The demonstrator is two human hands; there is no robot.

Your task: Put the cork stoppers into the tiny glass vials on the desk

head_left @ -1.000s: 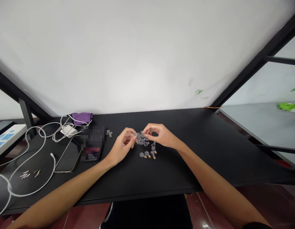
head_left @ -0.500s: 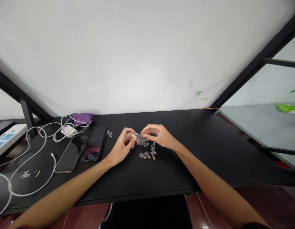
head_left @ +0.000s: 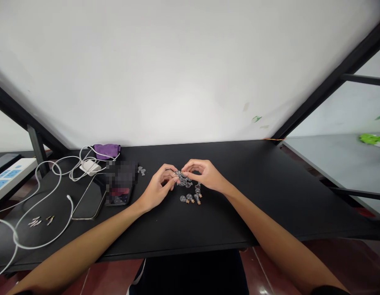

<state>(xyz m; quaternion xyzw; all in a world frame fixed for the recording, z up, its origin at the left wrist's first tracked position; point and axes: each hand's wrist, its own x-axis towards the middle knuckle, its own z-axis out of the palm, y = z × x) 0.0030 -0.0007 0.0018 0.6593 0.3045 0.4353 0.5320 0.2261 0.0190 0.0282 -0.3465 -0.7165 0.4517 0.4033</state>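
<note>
My left hand point(head_left: 163, 182) is closed in a pinch on a tiny clear glass bottle point(head_left: 177, 174). Facing it, my right hand point(head_left: 200, 172) pinches what looks like a small cork at the bottle's mouth; the fingertips partly hide it. Beneath and between both hands lies a cluster of tiny glass bottles point(head_left: 184, 183). Closer to me are several little bottles with corks in their necks, among them a round one point(head_left: 183, 198) and a cone-shaped one point(head_left: 197, 198). Two or so more clear glass pieces point(head_left: 141, 171) lie left of my left hand.
Left on the black table point(head_left: 270, 192) are a phone point(head_left: 90, 198), a second phone point(head_left: 119, 196) with its screen lit, a white charger point(head_left: 90, 166), looped white cable point(head_left: 44, 247), purple cloth point(head_left: 106, 150) and small metal pieces point(head_left: 35, 221). A power strip point(head_left: 12, 176) sits further left.
Both hands stay in nearly the same place, the left fingertips a little closer to the right ones. The whole view has shifted slightly.
</note>
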